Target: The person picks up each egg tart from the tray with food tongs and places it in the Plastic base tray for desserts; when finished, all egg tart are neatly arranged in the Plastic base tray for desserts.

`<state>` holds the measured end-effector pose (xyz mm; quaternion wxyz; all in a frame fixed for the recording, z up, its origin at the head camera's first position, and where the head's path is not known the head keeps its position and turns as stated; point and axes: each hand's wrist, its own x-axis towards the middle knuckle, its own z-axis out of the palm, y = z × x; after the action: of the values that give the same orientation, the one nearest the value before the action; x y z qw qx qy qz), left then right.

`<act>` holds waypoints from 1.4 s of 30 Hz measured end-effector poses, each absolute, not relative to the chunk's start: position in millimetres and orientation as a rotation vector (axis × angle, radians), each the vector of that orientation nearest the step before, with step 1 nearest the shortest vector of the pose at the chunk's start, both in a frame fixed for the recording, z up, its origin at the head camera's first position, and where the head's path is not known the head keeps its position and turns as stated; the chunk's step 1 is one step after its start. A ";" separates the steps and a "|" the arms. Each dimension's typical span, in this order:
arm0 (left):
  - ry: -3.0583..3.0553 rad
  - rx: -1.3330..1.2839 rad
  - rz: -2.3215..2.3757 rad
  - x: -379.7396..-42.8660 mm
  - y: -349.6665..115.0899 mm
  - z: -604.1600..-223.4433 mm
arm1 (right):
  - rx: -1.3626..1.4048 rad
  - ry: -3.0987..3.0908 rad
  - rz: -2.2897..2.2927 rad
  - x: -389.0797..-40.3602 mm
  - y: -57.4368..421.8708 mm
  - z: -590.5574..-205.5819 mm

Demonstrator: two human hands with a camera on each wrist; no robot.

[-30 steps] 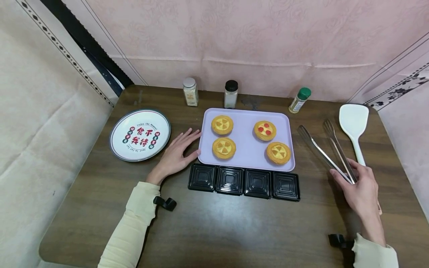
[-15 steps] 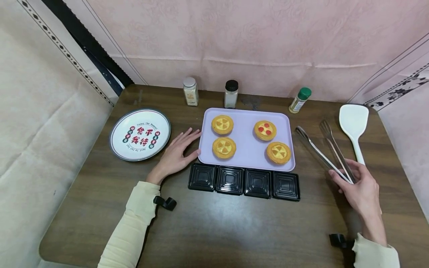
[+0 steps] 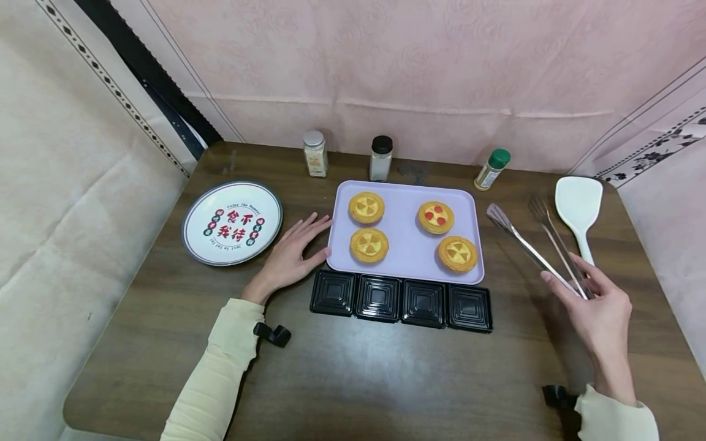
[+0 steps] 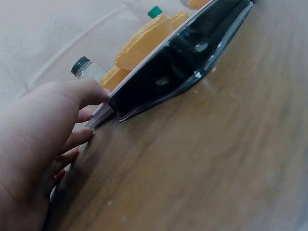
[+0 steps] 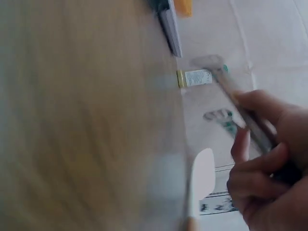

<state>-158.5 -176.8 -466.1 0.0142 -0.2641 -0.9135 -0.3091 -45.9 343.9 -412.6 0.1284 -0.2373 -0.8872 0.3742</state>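
Note:
My right hand (image 3: 598,312) grips a pair of metal tongs (image 3: 535,252) near their joined end. The tongs' arms stand apart with nothing between them, raised over the table to the right of a lilac tray (image 3: 408,245). Several round yellow tarts lie on that tray, among them one with red spots (image 3: 436,217) and a star-patterned one (image 3: 458,254). With straight, spread fingers, my left hand (image 3: 289,257) touches the tray's left edge; the left wrist view shows its thumb (image 4: 91,92) at the tray's corner. In the right wrist view the tongs (image 5: 231,91) are blurred.
A black four-section tray (image 3: 401,300) lies against the lilac tray's near edge. A white plate (image 3: 231,223) is at left, a white spatula (image 3: 579,202) at right. Along the back stand a grey-capped jar (image 3: 315,154), a black-capped jar (image 3: 380,159) and a green-capped jar (image 3: 492,169).
My right hand has shifted slightly to the right and turned the tongs a little, their arms staying apart. My left hand has kept its place at the tray.

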 end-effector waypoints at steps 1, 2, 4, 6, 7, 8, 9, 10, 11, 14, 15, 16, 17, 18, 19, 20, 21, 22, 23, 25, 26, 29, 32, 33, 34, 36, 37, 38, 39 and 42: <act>-2.845 -0.822 -0.961 -158.4 -176.9 -466.2 | -0.695 -2.565 1.106 -46.9 340.8 -408.8; -2.844 -0.819 -0.960 -158.1 -177.1 -466.1 | -0.689 -2.557 1.122 -48.0 337.3 -404.5; -2.842 -0.818 -0.961 -157.5 -177.3 -465.7 | -0.643 -2.556 1.141 -51.3 328.7 -395.4; -2.838 -0.814 -0.961 -157.1 -177.9 -465.6 | -0.560 -2.564 1.150 -55.9 318.2 -385.4; -2.837 -0.811 -0.961 -157.0 -178.2 -465.6 | -0.505 -2.570 1.156 -58.6 312.2 -380.3; -2.835 -0.808 -0.961 -156.9 -178.5 -465.6 | -0.452 -2.571 1.164 -61.6 305.9 -375.3; -2.836 -0.805 -0.961 -156.7 -178.9 -465.6 | -0.396 -2.566 1.178 -64.9 299.1 -370.7; -2.836 -0.804 -0.960 -156.7 -179.5 -465.7 | -0.342 -2.566 1.196 -68.2 292.2 -366.3; -2.836 -0.802 -0.960 -156.6 -179.9 -465.6 | -0.290 -2.570 1.212 -71.7 285.4 -362.5; -2.838 -0.797 -0.962 -156.5 -181.0 -465.9 | -0.150 -2.590 1.214 -81.6 264.4 -354.8; -2.838 -0.796 -0.965 -156.5 -181.3 -466.1 | -0.115 -2.604 1.213 -84.3 257.4 -353.1; -2.838 -0.798 -0.965 -156.7 -181.3 -466.5 | -0.089 -2.623 1.209 -86.6 250.6 -351.8; -2.839 -0.799 -0.964 -156.8 -181.3 -466.7 | -0.069 -2.638 1.200 -88.9 243.8 -351.3; -2.840 -0.800 -0.964 -157.1 -181.4 -467.0 | -0.045 -2.650 1.192 -91.1 237.0 -351.1; -2.841 -0.802 -0.964 -157.3 -181.3 -467.2 | -0.025 -2.659 1.195 -93.0 230.3 -351.1; -2.842 -0.805 -0.962 -157.4 -181.3 -467.5 | -0.007 -2.672 1.207 -95.1 224.0 -352.0; -2.842 -0.807 -0.961 -157.4 -181.2 -467.6 | 0.008 -2.682 1.220 -97.2 217.8 -353.4; -2.844 -0.807 -0.960 -157.2 -181.0 -467.7 | 0.024 -2.695 1.223 -99.4 212.0 -355.2; -2.846 -0.808 -0.962 -157.0 -180.9 -467.8 | 0.040 -2.704 1.230 -101.7 206.3 -357.4; -2.850 -0.805 -0.961 -156.4 -180.4 -468.1 | 0.068 -2.721 1.259 -105.7 195.9 -361.7; -2.852 -0.805 -0.960 -156.1 -180.1 -468.2 | 0.078 -2.731 1.270 -107.7 191.4 -363.8; -2.857 -0.804 -0.958 -155.7 -179.0 -468.6 | 0.107 -2.753 1.288 -112.3 180.4 -369.2; -2.858 -0.805 -0.953 -156.0 -178.0 -468.3 | 0.147 -2.761 1.278 -115.0 174.2 -373.2; -2.859 -0.806 -0.952 -156.2 -177.8 -468.1 | 0.163 -2.761 1.265 -115.7 172.7 -374.3; -2.860 -0.807 -0.950 -156.6 -177.6 -468.0 | 0.177 -2.761 1.252 -116.3 171.6 -375.2; -2.860 -0.807 -0.947 -157.0 -177.3 -467.4 | 0.193 -2.765 1.229 -117.1 169.8 -376.5; -2.861 -0.807 -0.946 -157.5 -177.3 -467.4 | 0.197 -2.768 1.222 -117.4 169.2 -377.1; -2.863 -0.806 -0.946 -157.9 -177.3 -467.3 | 0.199 -2.771 1.215 -117.5 168.7 -377.5; -2.864 -0.806 -0.944 -158.1 -177.3 -467.1 | 0.200 -2.776 1.210 -117.6 168.1 -377.8; -2.864 -0.804 -0.944 -158.6 -177.4 -466.6 | 0.197 -2.791 1.202 -117.6 167.1 -379.2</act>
<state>-158.6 -177.4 -466.6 0.0102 -0.2577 -0.9176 -0.3025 -117.6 167.1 -379.2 0.0483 0.0648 -0.9154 0.3943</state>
